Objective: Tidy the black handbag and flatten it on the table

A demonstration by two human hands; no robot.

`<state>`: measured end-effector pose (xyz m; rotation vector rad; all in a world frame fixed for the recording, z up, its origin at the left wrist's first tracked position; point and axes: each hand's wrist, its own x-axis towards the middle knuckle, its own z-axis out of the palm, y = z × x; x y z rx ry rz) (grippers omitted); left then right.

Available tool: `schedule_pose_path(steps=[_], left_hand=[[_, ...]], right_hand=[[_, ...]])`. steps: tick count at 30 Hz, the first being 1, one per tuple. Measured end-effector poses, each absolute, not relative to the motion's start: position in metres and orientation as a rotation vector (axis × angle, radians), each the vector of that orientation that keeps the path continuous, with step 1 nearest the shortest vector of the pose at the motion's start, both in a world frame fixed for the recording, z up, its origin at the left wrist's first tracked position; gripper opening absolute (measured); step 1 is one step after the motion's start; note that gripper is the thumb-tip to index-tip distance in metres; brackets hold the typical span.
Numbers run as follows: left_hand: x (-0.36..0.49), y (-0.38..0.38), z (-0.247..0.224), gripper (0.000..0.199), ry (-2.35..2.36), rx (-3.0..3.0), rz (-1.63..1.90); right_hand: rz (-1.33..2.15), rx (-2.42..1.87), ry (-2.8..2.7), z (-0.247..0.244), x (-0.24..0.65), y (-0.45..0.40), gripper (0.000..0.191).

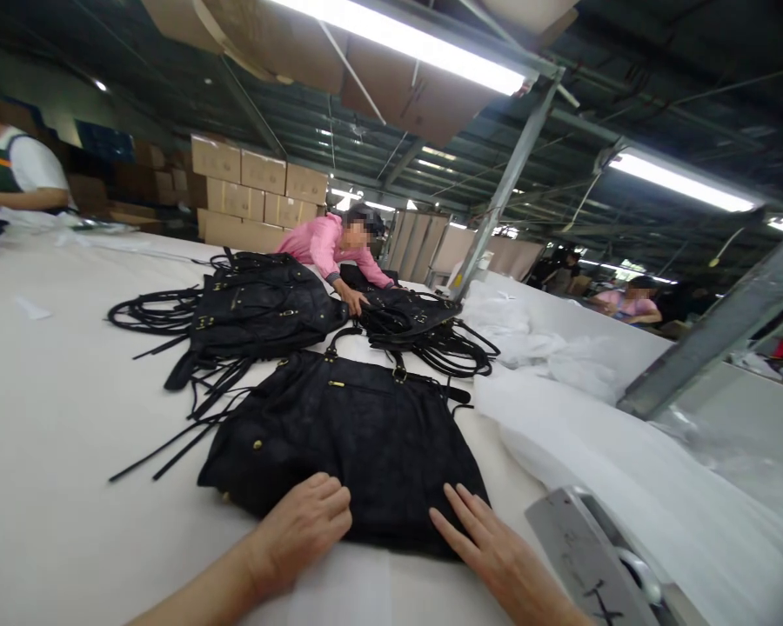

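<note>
A black handbag (365,435) with brass-coloured fittings and a short zip lies flat on the table, its handles pointing away from me. My left hand (306,522) is closed at the bag's near edge, left of the middle, its fingers curled over the dark material; the thumb is hidden. Fingers stretched and slightly spread, my right hand (486,539) rests on the bag's near right corner. Thin black straps trail out from the bag's left side onto the white tabletop (71,417).
Beyond lie a stack of black bags (261,309) and another pile of bags (424,322) with looped straps. A person in pink (319,243) leans over them. White foam sheeting (613,452) and a grey box-like object (580,556) sit at right, near a slanted metal post (718,322).
</note>
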<state>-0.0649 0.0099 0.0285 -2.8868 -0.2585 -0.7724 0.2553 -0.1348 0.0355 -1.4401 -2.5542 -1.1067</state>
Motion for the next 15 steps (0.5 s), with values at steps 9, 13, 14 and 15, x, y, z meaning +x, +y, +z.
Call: schedule_pose_path(steps=[9,13,14,15], left_hand=[[-0.071,-0.002,0.026,0.016,-0.262,-2.845,-0.973],[-0.071,-0.003,0.029,0.019,-0.236,-2.864,-0.931],[-0.071,-0.003,0.03,0.02,-0.238,-2.881,-0.909],[-0.071,-0.003,0.031,0.022,-0.248,-2.889,-0.89]], right_hand=[[-1.171,-1.329,-2.646,0.046,0.253,-0.136,0.078],[-1.258,-1.264,-2.611,0.039,0.255,-0.139,0.066],[-1.292,-1.2,-2.61,0.037,0.257,-0.139,0.062],[-1.323,-1.136,-2.615,0.037,0.259,-0.137,0.057]])
